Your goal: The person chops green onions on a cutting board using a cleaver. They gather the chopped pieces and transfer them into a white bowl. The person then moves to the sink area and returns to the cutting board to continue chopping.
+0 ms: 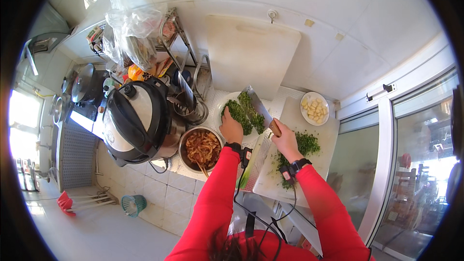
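Note:
My right hand (286, 141) is closed round the wooden handle of a cleaver (261, 108), its broad blade tilted over a white plate (226, 98). Chopped green herbs (237, 115) are heaped on that plate, and some lie along the blade. My left hand (231, 128) rests at the near left side of the heap, fingers stretched out against the herbs. To the right, more chopped herbs (307, 143) are scattered over a pale cutting board (267, 176). Left of my left wrist stands a metal bowl (182, 152) of sliced food in brown sauce (203, 148), with chopsticks (202, 168) leaning in it.
A small plate (305, 114) of pale peeled pieces sits at the board's far right corner. A large pressure cooker (133, 125) and a metal utensil holder (195, 114) stand left. Another cutting board (251, 50) leans on the wall. A glass sliding door (411, 164) borders the right.

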Motion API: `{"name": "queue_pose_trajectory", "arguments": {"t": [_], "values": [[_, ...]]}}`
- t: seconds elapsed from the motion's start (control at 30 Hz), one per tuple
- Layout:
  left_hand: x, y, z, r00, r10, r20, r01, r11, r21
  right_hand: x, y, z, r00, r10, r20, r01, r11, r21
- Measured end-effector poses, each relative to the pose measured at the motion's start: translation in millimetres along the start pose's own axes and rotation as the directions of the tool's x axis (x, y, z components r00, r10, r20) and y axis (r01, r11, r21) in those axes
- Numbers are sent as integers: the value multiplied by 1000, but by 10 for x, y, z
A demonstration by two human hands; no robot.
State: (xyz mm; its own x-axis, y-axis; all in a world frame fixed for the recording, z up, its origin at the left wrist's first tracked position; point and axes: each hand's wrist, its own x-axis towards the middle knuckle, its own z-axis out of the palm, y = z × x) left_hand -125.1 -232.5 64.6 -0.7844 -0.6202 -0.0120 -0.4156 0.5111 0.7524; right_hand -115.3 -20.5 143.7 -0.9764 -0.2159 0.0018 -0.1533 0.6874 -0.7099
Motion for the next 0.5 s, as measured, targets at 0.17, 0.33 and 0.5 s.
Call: {"name": "queue_pose_trajectory", "arguments": {"t": [0.17, 0.33, 0.5], "values": [[-258, 262, 12, 976, 201, -84, -195, 978, 74, -110, -29, 262, 995, -30, -91, 34, 998, 43], [-362, 554, 152, 910, 411, -60, -410, 911, 36, -266, -71, 476, 994, 23, -110, -10, 993, 115], [-224, 496, 279, 920, 389, -44, -378, 913, 153, -363, -39, 437, 991, 82, -107, -64, 985, 162]]}}
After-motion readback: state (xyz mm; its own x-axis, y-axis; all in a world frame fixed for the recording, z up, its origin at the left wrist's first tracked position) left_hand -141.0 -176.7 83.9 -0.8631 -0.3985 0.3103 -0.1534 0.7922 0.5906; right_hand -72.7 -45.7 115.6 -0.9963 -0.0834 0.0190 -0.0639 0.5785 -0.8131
